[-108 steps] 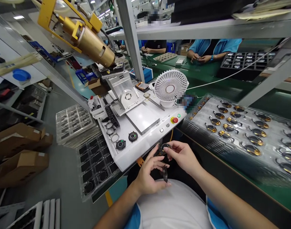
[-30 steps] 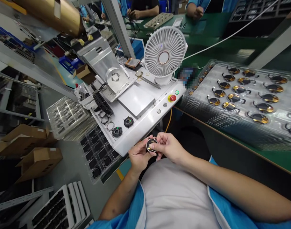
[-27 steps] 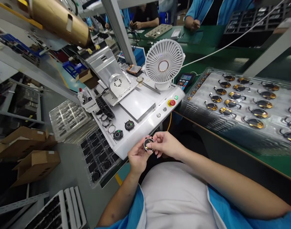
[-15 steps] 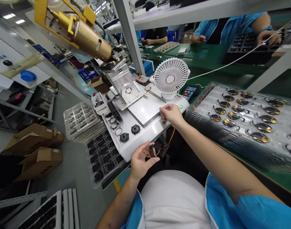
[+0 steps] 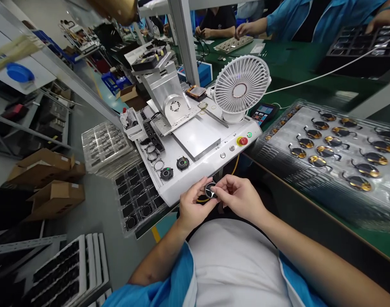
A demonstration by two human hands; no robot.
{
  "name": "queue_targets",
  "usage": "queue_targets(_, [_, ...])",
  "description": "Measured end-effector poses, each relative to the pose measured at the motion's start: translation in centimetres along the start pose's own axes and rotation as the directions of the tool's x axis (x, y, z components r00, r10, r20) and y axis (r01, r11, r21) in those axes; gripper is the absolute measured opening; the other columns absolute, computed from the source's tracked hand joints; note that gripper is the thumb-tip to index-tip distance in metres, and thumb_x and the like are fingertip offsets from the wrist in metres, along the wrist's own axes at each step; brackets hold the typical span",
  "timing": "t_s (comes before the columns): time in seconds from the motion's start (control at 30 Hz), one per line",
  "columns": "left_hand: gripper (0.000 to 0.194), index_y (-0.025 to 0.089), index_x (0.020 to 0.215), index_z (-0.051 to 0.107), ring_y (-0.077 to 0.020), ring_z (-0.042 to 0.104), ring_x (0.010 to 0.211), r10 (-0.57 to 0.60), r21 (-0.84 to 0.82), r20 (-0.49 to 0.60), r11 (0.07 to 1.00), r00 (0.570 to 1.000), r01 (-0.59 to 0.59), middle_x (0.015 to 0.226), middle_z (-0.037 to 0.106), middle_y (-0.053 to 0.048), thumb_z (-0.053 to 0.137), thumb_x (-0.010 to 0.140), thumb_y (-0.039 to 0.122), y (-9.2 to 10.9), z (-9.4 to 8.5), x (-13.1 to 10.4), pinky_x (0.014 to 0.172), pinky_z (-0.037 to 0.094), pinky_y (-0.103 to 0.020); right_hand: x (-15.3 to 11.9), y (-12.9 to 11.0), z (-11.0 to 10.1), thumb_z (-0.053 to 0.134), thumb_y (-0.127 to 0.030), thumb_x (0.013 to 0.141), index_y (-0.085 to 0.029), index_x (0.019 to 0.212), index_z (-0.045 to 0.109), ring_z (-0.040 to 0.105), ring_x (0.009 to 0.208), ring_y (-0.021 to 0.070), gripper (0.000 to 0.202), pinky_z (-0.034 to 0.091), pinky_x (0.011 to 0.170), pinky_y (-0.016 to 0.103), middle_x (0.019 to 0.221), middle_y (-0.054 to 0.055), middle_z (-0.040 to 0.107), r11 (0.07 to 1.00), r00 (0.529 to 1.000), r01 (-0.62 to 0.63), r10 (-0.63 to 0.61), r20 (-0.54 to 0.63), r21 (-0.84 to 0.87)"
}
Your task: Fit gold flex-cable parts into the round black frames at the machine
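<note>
Head view: a round black watch part (image 5: 210, 190) was held off the near side of a white machine (image 5: 201, 165).
The left hand (image 5: 195, 205) held it between bent fingers and thumb; the right hand (image 5: 241, 197), fingers curled, met its right edge, any grip unclear. Two watch backs (image 5: 166, 173) lay on the machine's near left; a fan (image 5: 241, 90) stood far right.

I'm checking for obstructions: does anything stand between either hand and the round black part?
Nothing visible does: the left hand holds the round black part, and the right hand appears to touch its face.
</note>
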State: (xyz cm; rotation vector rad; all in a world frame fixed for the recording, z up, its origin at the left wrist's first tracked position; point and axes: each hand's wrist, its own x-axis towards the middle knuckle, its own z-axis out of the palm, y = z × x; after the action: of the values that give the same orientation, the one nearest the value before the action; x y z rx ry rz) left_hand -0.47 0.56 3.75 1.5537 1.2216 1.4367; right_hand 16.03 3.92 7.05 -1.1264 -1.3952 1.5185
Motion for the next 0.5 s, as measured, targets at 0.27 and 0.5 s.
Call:
queue_targets(0.27, [0.061,0.021,0.136,0.065,-0.0265,0.078,0.107,0.039,0.095,-0.027,0.995,0.999,-0.036,0.126,0.077,-0.013,0.082,0.078,0.013,-0.2,-0.5,-0.5,0.092,0.067,-0.035,0.2,-0.1,0.2,0.072,-0.041,0.085,-0.022,0.075,0.058,0.056,0.048,0.0143,0.026,0.043,0.044,0.024,0.057,-0.001,0.059,0.986,0.997,0.058,-0.064,-0.033,-0.159])
queue_targets(0.5, [0.070,0.024,0.139,0.061,-0.0282,0.075,0.113,0.086,0.029,0.058,0.996,0.995,-0.088,0.133,0.072,-0.014,0.089,0.075,0.019,-0.8,1.4,-1.2,0.099,0.064,-0.042,-1.2,0.4,-2.6,0.078,-0.068,0.075,-0.022,0.077,0.052,0.052,0.043,0.0127,0.053,0.047,0.042,0.026,0.058,-0.003,0.057,0.975,0.987,-0.150,0.137,0.088,0.163])
